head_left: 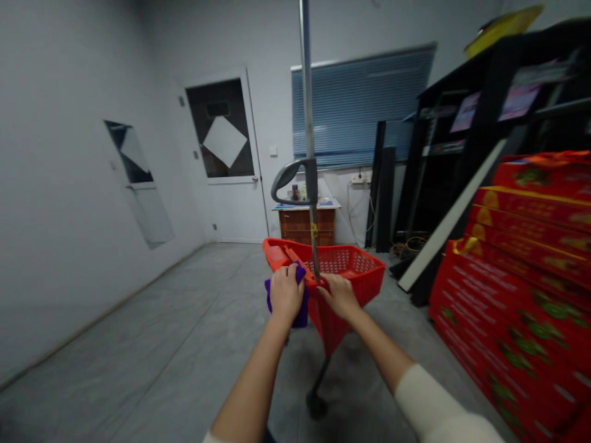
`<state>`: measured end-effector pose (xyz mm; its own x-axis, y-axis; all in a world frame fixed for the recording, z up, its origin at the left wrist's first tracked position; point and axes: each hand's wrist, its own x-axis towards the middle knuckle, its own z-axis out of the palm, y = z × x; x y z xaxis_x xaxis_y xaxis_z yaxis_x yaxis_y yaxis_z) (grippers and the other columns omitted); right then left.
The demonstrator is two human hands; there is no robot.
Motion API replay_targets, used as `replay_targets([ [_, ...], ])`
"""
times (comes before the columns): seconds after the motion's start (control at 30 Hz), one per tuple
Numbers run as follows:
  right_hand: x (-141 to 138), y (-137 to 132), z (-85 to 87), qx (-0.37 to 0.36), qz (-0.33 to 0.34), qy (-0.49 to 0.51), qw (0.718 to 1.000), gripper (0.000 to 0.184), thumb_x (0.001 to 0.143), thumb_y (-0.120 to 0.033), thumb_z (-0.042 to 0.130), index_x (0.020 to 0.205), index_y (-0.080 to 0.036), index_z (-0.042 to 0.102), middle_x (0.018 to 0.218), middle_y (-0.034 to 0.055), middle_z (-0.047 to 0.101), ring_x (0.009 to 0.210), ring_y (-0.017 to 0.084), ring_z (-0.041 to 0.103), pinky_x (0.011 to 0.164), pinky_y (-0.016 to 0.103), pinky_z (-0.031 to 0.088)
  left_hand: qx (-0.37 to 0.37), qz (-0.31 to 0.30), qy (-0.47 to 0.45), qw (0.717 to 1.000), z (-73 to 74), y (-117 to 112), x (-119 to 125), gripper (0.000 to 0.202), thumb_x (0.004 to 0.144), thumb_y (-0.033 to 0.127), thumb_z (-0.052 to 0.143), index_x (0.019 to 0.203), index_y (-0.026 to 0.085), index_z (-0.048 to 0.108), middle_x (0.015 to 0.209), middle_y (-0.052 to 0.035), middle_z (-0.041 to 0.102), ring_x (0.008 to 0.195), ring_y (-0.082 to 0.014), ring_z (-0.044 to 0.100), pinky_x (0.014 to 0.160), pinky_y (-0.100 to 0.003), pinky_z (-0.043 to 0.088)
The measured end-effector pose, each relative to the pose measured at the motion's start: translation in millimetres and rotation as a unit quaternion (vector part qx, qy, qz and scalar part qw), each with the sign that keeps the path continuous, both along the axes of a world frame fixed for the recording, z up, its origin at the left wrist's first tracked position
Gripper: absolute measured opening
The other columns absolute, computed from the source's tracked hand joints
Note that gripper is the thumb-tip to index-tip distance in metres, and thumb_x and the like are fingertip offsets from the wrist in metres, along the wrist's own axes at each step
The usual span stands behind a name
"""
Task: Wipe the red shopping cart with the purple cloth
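A red plastic shopping cart [330, 320] on wheels stands in front of me, with a metal pole [308, 92] rising from its near rim. Bunched under my left hand [287, 289] is a purple cloth [301, 312], pressed against the cart's left edge. My right hand [339, 294] grips the rim just right of the pole's foot, thumb on the near side. Partway up the pole sits a grey looped handle [290, 181]. The fingers of both hands are partly hidden behind the rim and the cloth.
Stacked red cartons [498, 326] rise close on the right, beside a black shelf rack [489, 80] and a leaning white board [452, 215]. A wooden cabinet [295, 224] stands beyond the cart. At the back left is a white door [237, 212].
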<state>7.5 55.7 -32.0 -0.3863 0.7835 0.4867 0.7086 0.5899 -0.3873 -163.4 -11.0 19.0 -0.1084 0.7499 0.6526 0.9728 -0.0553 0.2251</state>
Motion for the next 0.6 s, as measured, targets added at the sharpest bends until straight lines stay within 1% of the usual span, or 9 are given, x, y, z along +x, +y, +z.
replay_targets([
  [0.07,-1.9,0.0,1.4,-0.031,0.008,-0.013,0.999,0.040,0.097,-0.041,0.046,0.131,-0.023,0.055,0.133,0.0102,0.060,0.124,0.024,0.052,0.104,0.042,0.036,0.006,0.023,0.035,0.999,-3.9,-4.5,4.4,0.036,0.090,0.028,0.057,0.124,0.017,0.057,0.110,-0.0128,0.062,0.105,-0.0276,0.057,0.099,-0.043,0.043],
  [0.17,-5.6,-3.3,-0.8,-0.048,0.013,-0.033,0.998,0.046,0.096,-0.040,0.046,0.139,-0.024,0.048,0.143,0.0094,0.053,0.133,0.024,0.045,0.110,0.044,0.031,0.020,0.013,0.051,0.998,-7.2,-5.7,0.9,0.036,0.089,0.027,0.058,0.124,0.018,0.058,0.112,-0.0132,0.062,0.108,-0.0285,0.056,0.104,-0.045,0.040],
  [0.23,-9.7,-6.7,-2.3,-0.047,0.020,-0.043,0.998,0.049,0.097,-0.041,0.045,0.143,-0.026,0.044,0.146,0.0083,0.050,0.135,0.024,0.042,0.112,0.046,0.029,0.047,0.017,0.016,0.999,-8.7,-2.7,-10.3,0.034,0.092,0.030,0.054,0.124,0.019,0.058,0.113,-0.0132,0.063,0.108,-0.0283,0.056,0.101,-0.046,0.043],
  [0.3,-16.2,-10.6,-2.5,-0.050,0.027,-0.052,0.997,0.052,0.096,-0.041,0.044,0.145,-0.027,0.041,0.147,0.0081,0.050,0.136,0.024,0.041,0.112,0.046,0.029,0.095,0.039,-0.037,0.994,-13.9,1.5,-22.1,0.034,0.095,0.033,0.048,0.125,0.018,0.056,0.115,-0.0142,0.064,0.109,-0.0286,0.057,0.100,-0.047,0.044],
  [0.37,-25.1,-15.0,-1.5,-0.054,0.028,-0.060,0.996,0.056,0.094,-0.037,0.046,0.148,-0.024,0.038,0.148,0.0091,0.047,0.136,0.025,0.040,0.113,0.045,0.028,0.142,0.069,-0.069,0.985,-25.5,5.0,-28.1,0.037,0.096,0.033,0.046,0.128,0.017,0.054,0.119,-0.0165,0.062,0.115,-0.0298,0.055,0.103,-0.050,0.042],
  [0.43,-34.4,-19.5,-0.1,-0.054,0.023,-0.065,0.996,0.063,0.089,-0.029,0.049,0.150,-0.020,0.036,0.150,0.0101,0.045,0.136,0.026,0.039,0.114,0.044,0.027,0.161,0.089,-0.070,0.981,-42.4,7.3,-26.9,0.038,0.095,0.032,0.047,0.130,0.017,0.053,0.129,-0.0187,0.058,0.125,-0.0312,0.051,0.108,-0.054,0.037],
  [0.5,-40.4,-22.9,0.5,-0.052,0.025,-0.068,0.996,0.070,0.083,-0.021,0.051,0.150,-0.020,0.034,0.149,0.0096,0.046,0.134,0.025,0.039,0.114,0.042,0.027,0.151,0.087,-0.056,0.983,-61.0,8.8,-22.8,0.039,0.094,0.030,0.049,0.131,0.018,0.054,0.138,-0.0188,0.053,0.134,-0.0318,0.045,0.113,-0.055,0.032],
  [0.6,-38.2,-22.1,-2.0,-0.045,0.051,-0.071,0.995,0.076,0.076,-0.014,0.049,0.150,-0.023,0.035,0.146,0.0071,0.048,0.132,0.022,0.041,0.113,0.039,0.028,0.131,0.063,-0.037,0.989,-85.6,10.5,-23.4,0.038,0.093,0.028,0.050,0.130,0.020,0.055,0.141,-0.0176,0.052,0.139,-0.0310,0.041,0.115,-0.056,0.029],
])
